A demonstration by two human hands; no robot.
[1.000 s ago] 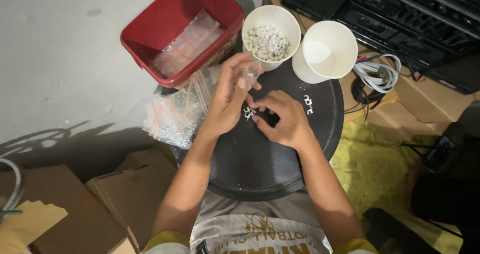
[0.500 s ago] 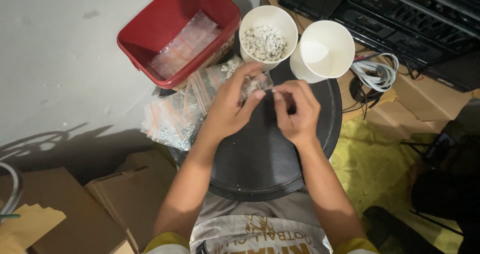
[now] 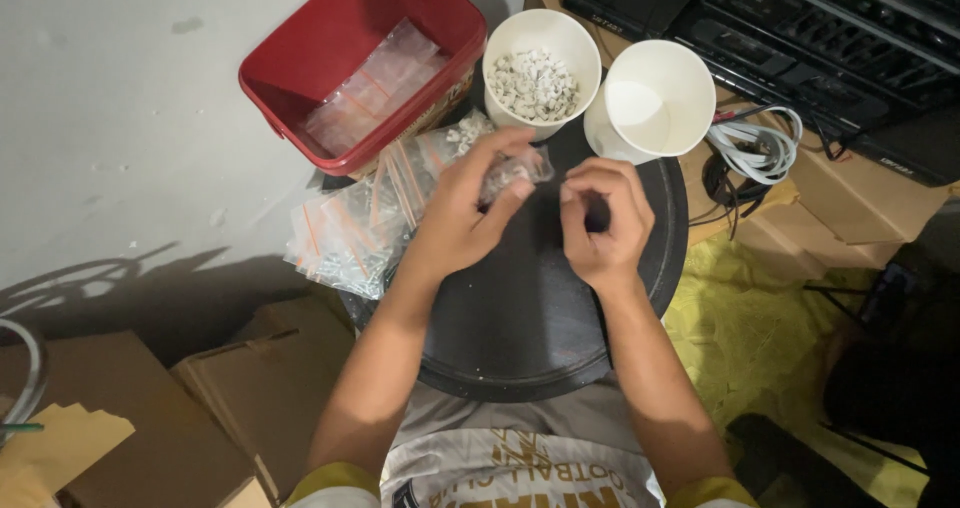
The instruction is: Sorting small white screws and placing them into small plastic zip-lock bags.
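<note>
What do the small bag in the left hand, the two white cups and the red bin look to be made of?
The small bag in the left hand looks like thin clear plastic film: see-through, crinkled, glinting. The two white cups seem to be paper, with matte walls and rolled rims, though that is not certain. The red bin appears to be moulded plastic, smooth with a slight sheen.

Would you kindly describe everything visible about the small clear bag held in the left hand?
The small clear bag looks like thin, glossy plastic, crumpled and bulging with small pale pieces inside. It is pinched between the thumb and fingers of the left hand, held above the far edge of the round black tabletop, just below the white cup of pale pieces. The right hand sits close beside it, apparently not touching. Whether its mouth is sealed cannot be seen.
</note>
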